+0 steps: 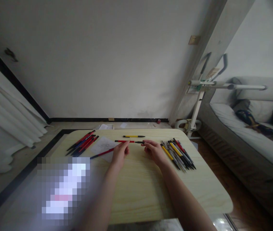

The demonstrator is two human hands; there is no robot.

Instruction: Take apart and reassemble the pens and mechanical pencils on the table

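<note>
1. The left hand [120, 153] and the right hand [153, 150] meet over the far half of the desk [138, 192], with one red pen [126, 141] held level between them.
2. The left fingers are closed on the pen's red barrel. The right fingers pinch its black end. The pen sits just above the desk top, roughly parallel to the far edge.
3. By the look of it, the two ends of this pen are being worked against each other. The picture is too small to tell whether it is being pulled, pushed or twisted.
4. A move of that kind calls for a firm pinch on both ends and a straight line along the barrel.
5. A yellow pen [133, 136] lies just beyond it.
6. A red-and-black bundle [83, 144] lies to the left, beside a sheet of paper [102, 146]. A mixed bundle [178, 154] lies close to the right hand.
</note>
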